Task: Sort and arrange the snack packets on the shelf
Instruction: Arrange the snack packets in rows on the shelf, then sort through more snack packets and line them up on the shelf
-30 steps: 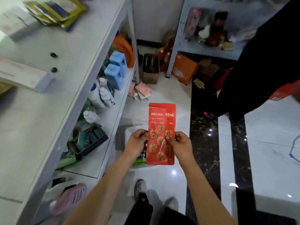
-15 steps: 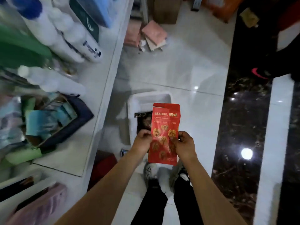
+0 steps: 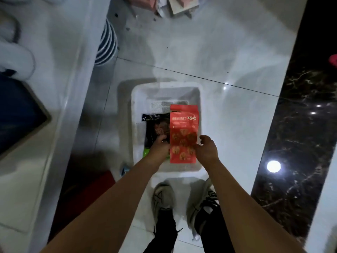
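Observation:
A red snack packet (image 3: 183, 132) printed with walnut pictures hangs flat just above a white plastic basket (image 3: 166, 85) on the floor. My left hand (image 3: 159, 147) grips the packet's left edge with curled fingers. My right hand (image 3: 207, 149) has its fingers curled at the right edge, and its thumb sticks up beside the packet. Inside the basket lies a black snack packet (image 3: 156, 125), partly covered by the red one. A green packet (image 3: 145, 152) peeks out below my left hand.
A white shelf board (image 3: 60, 88) runs along the left, carrying a dark blue tray (image 3: 18, 114). Striped plates (image 3: 107, 42) stick out under its edge. Pink boxes (image 3: 182, 4) lie on the floor at the top. A black marble strip (image 3: 291, 134) crosses the right. My shoes (image 3: 162, 198) stand just before the basket.
My view has tipped down from the shelves to the floor. Both hands have lowered the red packet to just over the white basket.

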`<state>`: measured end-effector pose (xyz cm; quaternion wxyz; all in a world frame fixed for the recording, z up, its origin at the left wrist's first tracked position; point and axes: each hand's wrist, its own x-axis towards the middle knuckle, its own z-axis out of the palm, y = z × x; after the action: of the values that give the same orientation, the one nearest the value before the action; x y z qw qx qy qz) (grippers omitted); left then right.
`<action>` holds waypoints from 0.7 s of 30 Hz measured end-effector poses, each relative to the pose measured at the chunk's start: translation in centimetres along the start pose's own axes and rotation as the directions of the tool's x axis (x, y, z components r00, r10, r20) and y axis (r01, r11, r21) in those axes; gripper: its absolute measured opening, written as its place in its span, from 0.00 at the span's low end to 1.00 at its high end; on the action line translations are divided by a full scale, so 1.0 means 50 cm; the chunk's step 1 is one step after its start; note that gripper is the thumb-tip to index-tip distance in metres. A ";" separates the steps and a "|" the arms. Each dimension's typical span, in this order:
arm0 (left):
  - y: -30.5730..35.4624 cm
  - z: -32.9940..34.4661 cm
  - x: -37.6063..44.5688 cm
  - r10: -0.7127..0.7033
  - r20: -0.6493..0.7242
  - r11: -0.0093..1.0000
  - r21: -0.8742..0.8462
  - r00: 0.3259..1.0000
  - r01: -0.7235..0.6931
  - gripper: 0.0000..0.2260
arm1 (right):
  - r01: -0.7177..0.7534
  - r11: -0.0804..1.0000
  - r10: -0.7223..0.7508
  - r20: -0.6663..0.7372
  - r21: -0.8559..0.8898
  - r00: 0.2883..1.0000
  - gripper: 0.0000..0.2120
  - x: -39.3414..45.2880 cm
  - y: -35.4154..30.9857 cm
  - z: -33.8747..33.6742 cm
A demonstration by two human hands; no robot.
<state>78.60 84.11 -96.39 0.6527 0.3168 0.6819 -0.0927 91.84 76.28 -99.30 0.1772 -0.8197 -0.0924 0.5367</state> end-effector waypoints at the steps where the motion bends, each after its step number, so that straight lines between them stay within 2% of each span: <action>1: 0.001 0.001 -0.003 0.025 -0.007 1.000 0.018 1.000 -0.025 0.11 | -0.013 0.999 0.013 -0.002 -0.030 1.000 0.23 -0.003 -0.001 -0.003; 6: 0.015 0.001 -0.071 0.158 0.020 0.958 0.237 0.987 -0.158 0.14 | 0.011 0.994 -0.013 -0.017 -0.111 1.000 0.21 -0.075 -0.020 -0.028; 11: 0.083 0.003 -0.205 0.312 0.139 0.815 0.469 0.940 -0.340 0.18 | 0.114 0.977 -0.121 -0.030 -0.183 0.992 0.22 -0.199 -0.095 -0.101; 15: 0.152 0.012 -0.330 0.427 0.212 0.608 0.652 0.879 -0.452 0.18 | 0.233 0.919 -0.260 -0.046 -0.318 0.965 0.22 -0.324 -0.168 -0.183; 18: 0.222 0.027 -0.461 0.518 0.258 0.416 0.757 0.816 -0.503 0.19 | 0.292 0.855 -0.367 -0.100 -0.429 0.925 0.23 -0.438 -0.215 -0.267; 21: 0.287 0.047 -0.627 0.649 0.317 0.212 0.798 0.691 -0.565 0.21 | 0.335 0.798 -0.480 -0.191 -0.502 0.856 0.23 -0.587 -0.245 -0.369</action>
<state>86.84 84.28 -62.82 0.3585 0.8373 0.3887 -0.1388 97.22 74.01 -63.01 0.1069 -0.8714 -0.3616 0.3137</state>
